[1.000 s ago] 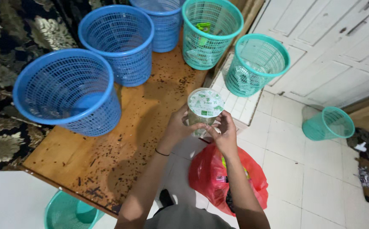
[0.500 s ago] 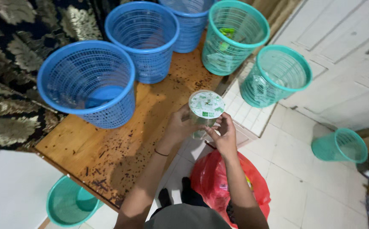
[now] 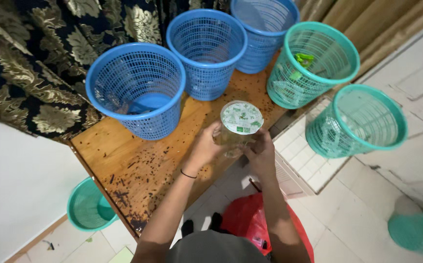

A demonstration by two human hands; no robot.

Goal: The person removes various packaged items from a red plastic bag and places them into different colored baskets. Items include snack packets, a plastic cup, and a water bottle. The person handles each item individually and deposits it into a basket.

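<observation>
Both my hands hold a clear plastic cup [image 3: 239, 127] sealed with a white and green printed film lid, over the edge of a wooden table [image 3: 153, 160]. My left hand [image 3: 205, 145] grips the cup's left side. My right hand [image 3: 260, 154] grips its right side, fingers curled around the wall. The nearest blue mesh basket [image 3: 136, 87] stands on the table to the left. Behind the cup is a second blue basket [image 3: 206, 51].
A third blue basket [image 3: 265, 29] and a teal basket [image 3: 311, 63] holding a green item stand at the back. Another teal basket [image 3: 355, 122] sits on a white tiled ledge. Teal baskets [image 3: 89, 210], [image 3: 418, 234] and a red plastic bag [image 3: 257, 221] lie on the floor.
The view has swung left and the baskets have slid right in the picture. Both hands keep the same hold on the cup.
</observation>
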